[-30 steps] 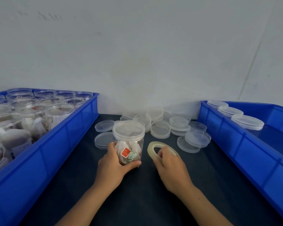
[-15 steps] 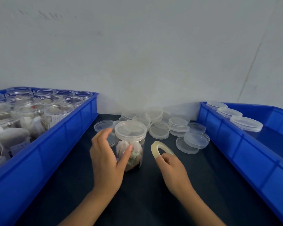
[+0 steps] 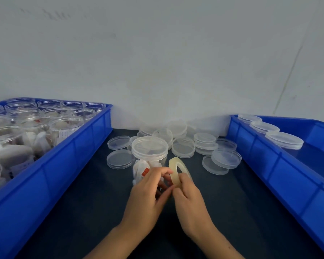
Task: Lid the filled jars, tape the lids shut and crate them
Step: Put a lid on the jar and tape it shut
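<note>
The left crate (image 3: 51, 165) holds open filled jars; the right crate (image 3: 281, 165) holds three lidded jars (image 3: 284, 140) along its far wall. Loose lids (image 3: 183, 150) lie scattered on the dark table (image 3: 94, 212) between the crates, toward the wall.

The task's jar (image 3: 148, 159) stands upright on the table, centre, just beyond both hands, with its lid (image 3: 149, 147) already seated. It is clear thin-walled plastic filled with sachets: judged light, smooth and easy to tip. Hold it around the body below the lid.

The tape roll (image 3: 177, 171) is held on edge, just right of the jar. It is a thin, stiff, translucent ring. Grip it at the rim and keep the free end clear of the fingers, since the tape is likely sticky.

The right hand (image 3: 192, 204) grips the lower part of the roll. The left hand (image 3: 148, 195) has its fingers curled at the roll's edge, apparently pinching for the tape end; the end itself cannot be made out.

Half a second earlier the left hand was spread beside the jar. It is now off the jar and at the roll.
</note>
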`<state>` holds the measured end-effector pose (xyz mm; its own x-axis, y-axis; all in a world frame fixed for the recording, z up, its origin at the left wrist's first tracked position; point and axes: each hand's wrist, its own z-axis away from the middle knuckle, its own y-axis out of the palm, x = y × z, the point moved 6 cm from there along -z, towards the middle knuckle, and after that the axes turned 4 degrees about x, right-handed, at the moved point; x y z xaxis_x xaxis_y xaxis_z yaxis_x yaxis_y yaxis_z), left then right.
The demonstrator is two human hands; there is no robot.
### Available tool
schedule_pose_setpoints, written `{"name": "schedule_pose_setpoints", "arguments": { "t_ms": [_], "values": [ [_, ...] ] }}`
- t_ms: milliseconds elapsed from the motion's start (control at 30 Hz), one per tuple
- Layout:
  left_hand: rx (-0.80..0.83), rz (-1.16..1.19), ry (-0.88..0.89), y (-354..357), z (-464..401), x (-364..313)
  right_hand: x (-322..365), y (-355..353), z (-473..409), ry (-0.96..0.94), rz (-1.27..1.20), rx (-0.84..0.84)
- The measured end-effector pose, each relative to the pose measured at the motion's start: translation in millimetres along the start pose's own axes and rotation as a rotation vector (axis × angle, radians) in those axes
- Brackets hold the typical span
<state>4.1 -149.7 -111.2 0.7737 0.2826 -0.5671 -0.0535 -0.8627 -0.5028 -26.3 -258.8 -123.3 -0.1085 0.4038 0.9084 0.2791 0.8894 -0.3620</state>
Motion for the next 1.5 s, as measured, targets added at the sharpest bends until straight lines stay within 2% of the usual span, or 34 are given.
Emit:
{"name": "schedule_pose_setpoints", "arguments": {
  "t_ms": [233,433,567,700,867,1067,1333,1500],
  "values": [
    [-0.085,0.037,-0.072,-8.1,-4.6,9.5,3.8,8.3,1.6,-0.115,0.160,0.116],
    [-0.110,-0.066,-0.001,-10.0,-6.1,4.8,5.0,9.9,1.8,-0.192,0.259,0.138],
    [-0.101,-0.218,0.070,-8.8,-4.3,-1.2,3.1,10.0,1.0,-0.172,0.268,0.148],
    [-0.021,-0.279,0.102,-3.2,-4.3,-5.6,0.1,6.6,0.0,-0.111,0.199,0.138],
    [0.005,-0.230,0.101,-4.1,-4.5,-8.0,-1.7,-2.0,-4.4,-0.085,0.254,0.107],
    [0.003,-0.044,0.031,-9.8,-4.7,-1.2,3.9,-9.6,-1.9,-0.106,0.380,0.157],
    [-0.027,-0.063,0.056,-16.0,-4.4,-4.5,4.1,-13.6,-0.7,-0.054,0.489,0.174],
    [-0.142,-0.057,0.032,-27.9,-6.9,-2.7,-4.9,-21.6,-2.8,0.027,0.537,0.195]
  ]
}}
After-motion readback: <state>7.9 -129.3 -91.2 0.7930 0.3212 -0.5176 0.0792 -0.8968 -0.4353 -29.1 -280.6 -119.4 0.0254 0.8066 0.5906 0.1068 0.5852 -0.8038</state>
